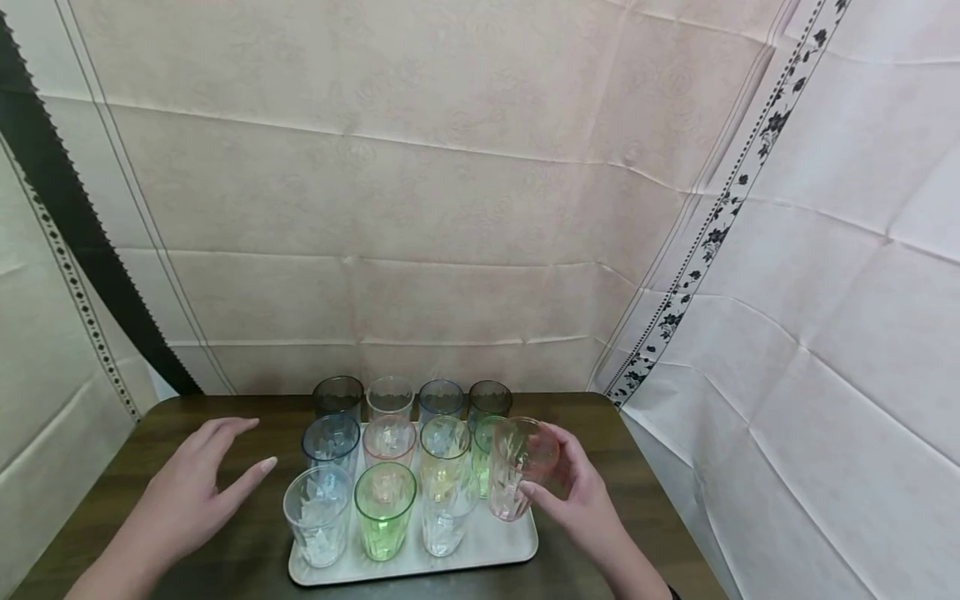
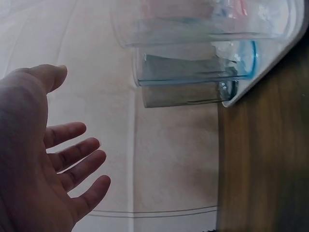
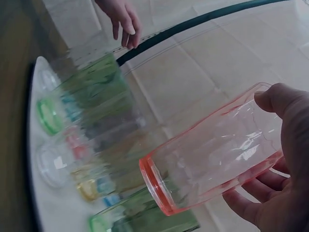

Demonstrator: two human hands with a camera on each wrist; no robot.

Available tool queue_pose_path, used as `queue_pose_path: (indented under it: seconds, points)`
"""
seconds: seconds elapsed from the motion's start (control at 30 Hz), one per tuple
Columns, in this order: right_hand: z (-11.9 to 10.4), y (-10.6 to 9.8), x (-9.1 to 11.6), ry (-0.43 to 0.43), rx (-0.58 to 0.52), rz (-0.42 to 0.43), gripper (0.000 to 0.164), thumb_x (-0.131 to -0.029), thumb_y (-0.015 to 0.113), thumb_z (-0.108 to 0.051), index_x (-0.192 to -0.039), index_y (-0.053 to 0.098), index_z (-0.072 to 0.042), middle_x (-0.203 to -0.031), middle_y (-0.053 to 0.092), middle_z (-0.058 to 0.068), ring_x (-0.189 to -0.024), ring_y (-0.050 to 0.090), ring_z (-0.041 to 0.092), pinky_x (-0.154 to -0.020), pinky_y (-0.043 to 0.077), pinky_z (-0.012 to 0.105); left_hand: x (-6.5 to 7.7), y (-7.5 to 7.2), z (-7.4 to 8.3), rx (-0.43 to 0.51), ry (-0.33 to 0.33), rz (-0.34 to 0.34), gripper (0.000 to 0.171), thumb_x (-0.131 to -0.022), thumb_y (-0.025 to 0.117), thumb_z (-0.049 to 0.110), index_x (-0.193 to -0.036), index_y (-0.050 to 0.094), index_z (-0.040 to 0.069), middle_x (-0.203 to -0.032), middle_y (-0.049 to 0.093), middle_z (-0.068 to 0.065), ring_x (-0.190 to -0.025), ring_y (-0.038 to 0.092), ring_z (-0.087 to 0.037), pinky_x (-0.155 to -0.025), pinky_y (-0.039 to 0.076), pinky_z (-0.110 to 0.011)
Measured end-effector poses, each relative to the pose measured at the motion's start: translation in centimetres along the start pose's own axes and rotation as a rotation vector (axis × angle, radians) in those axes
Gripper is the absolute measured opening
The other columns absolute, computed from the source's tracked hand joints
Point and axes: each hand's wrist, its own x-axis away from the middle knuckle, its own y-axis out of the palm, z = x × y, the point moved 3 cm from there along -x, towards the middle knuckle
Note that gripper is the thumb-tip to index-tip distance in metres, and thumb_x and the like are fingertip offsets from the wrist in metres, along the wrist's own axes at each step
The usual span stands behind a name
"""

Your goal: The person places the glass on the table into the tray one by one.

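A pink-tinted glass tumbler [image 1: 512, 477] [image 3: 217, 154] is held by my right hand [image 1: 581, 492] [image 3: 292, 188], thumb on one side and fingers on the other. It is tilted and raised above the right front part of the white tray [image 1: 497, 537]. On that tray stand rows of upright tumblers. Along the front are a clear glass [image 1: 321, 521], a green glass [image 1: 384, 517] and another clear glass [image 1: 444, 533]. To the left of the tray my left hand [image 1: 187, 492] [image 2: 29, 164] hovers with fingers loosely spread, holding nothing.
Behind the front row stand blue [image 1: 331, 442], pink [image 1: 389, 440], yellow [image 1: 446, 450] and green [image 1: 482, 467] glasses, then dark [image 1: 339, 396] and pale ones near the table's back edge. The brown wooden table [image 1: 262, 542] meets hanging patterned cloth [image 1: 450, 208] behind.
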Motion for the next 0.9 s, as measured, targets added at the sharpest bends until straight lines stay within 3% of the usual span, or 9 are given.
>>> queue_pose_path:
  seconds: [0.2,0.4,0.7,0.9]
  points:
    - [2.2,0.7,1.4,0.083,0.019,0.005,0.076,-0.084,0.084,-0.015,-0.147,0.043,-0.014,-0.138,0.055,0.016,-0.118,0.060,0.038,-0.094,0.054,0.036,0.6,0.4,-1.1,-0.018,-0.035,-0.014,0.071,-0.093,0.067,0.055,-0.137,0.054,0.002,-0.136,0.050,-0.023,-0.120,0.048,-0.047,-0.087,0.041,-0.069]
    - [4.2,1.5,2.3,0.120,-0.038,0.010,0.076,-0.083,0.085,-0.013,-0.145,0.043,-0.012,-0.141,0.051,0.016,-0.117,0.059,0.042,-0.087,0.058,0.041,1.2,1.0,-2.1,-0.029,-0.072,-0.043,0.074,-0.093,0.065,0.058,-0.137,0.054,-0.001,-0.136,0.049,-0.027,-0.120,0.046,-0.050,-0.088,0.039,-0.071]
    - [6.6,2.3,3.2,0.078,0.081,0.002,0.072,-0.082,0.086,-0.020,-0.141,0.045,-0.010,-0.136,0.053,0.019,-0.119,0.055,0.040,-0.094,0.055,0.041,1.9,1.6,-3.0,-0.037,-0.091,-0.035,0.073,-0.093,0.065,0.058,-0.135,0.055,-0.001,-0.135,0.049,-0.026,-0.119,0.046,-0.050,-0.088,0.039,-0.071]
    - [7.7,2.7,3.5,0.143,0.104,-0.002,0.071,-0.081,0.088,-0.025,-0.138,0.047,-0.019,-0.138,0.054,0.013,-0.122,0.057,0.031,-0.097,0.053,0.039,2.0,2.0,-3.4,-0.056,-0.123,-0.058,0.077,-0.093,0.063,0.061,-0.134,0.055,-0.003,-0.134,0.048,-0.029,-0.119,0.046,-0.052,-0.089,0.038,-0.073]
